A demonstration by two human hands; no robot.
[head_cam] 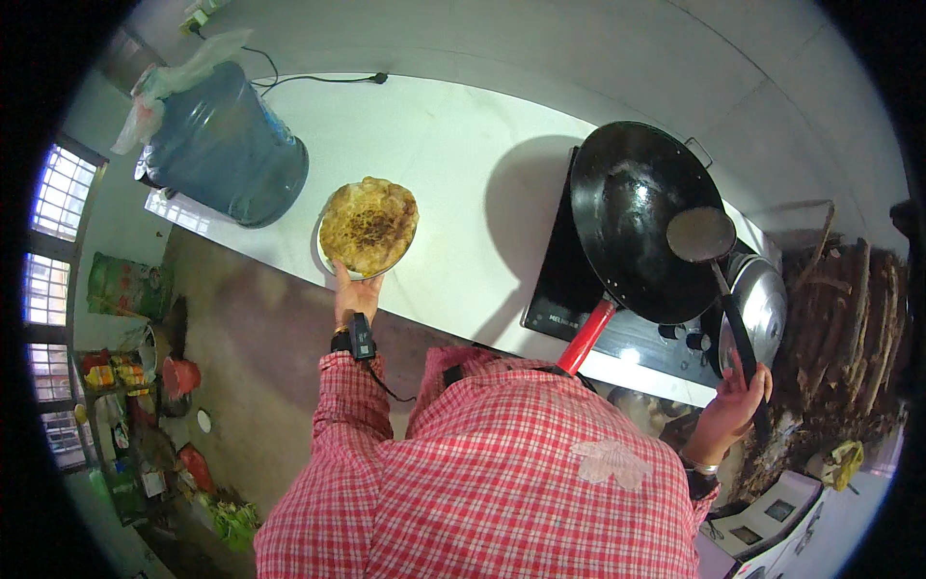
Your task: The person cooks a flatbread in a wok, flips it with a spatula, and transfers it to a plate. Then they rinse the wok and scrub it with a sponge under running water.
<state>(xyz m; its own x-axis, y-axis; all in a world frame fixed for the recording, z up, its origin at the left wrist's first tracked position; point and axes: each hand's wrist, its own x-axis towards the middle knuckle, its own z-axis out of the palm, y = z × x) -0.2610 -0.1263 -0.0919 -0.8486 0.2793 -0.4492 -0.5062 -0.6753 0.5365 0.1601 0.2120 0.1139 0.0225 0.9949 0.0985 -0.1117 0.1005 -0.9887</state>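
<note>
My left hand (356, 293) grips the near rim of a plate (376, 274) at the counter's front edge. A browned round flatbread (369, 226) covers nearly the whole plate. At the right, my right hand (732, 409) is closed around the dark handle of a metal spatula (700, 234), whose round head is over the right side of a black wok (636, 217). The wok has a red handle (587, 338) pointing towards me and appears tilted above a black cooktop (553, 289). No food shows inside the wok.
A large bluish plastic water bottle (224, 148) stands at the counter's left, with a plastic bag on it. A black cord with a plug (377, 78) lies along the wall. A metal lid (758, 315) is right of the wok. Firewood (854, 318) is stacked beyond the white counter (448, 145).
</note>
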